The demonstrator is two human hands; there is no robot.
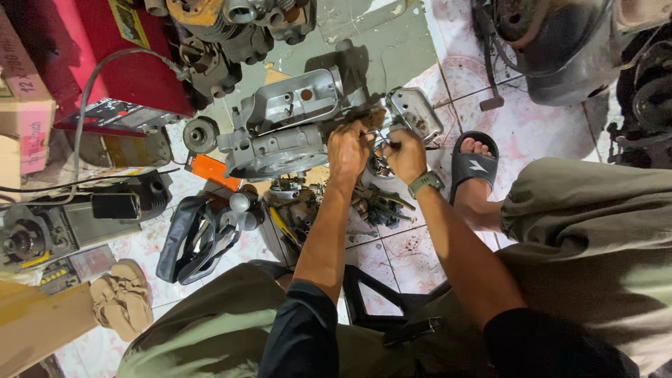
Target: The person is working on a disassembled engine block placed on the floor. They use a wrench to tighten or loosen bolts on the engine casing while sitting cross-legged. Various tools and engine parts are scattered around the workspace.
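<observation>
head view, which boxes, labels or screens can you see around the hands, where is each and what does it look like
Cardboard box: far left edge, brown with a pink printed panel.
Red case: upper left, beside the box, large and red with a yellow label strip near its top.
Dark label plate: along the red case's lower edge, black with pale print.
Wristwatch: on the right wrist, green strap; its face is not readable.
No lit screens are visible.

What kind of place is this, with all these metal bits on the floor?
Probably a small engine repair workshop. Both hands, left hand and right hand, work on a grey metal engine case, with loose tools and other engine parts on the tiled floor.
</observation>
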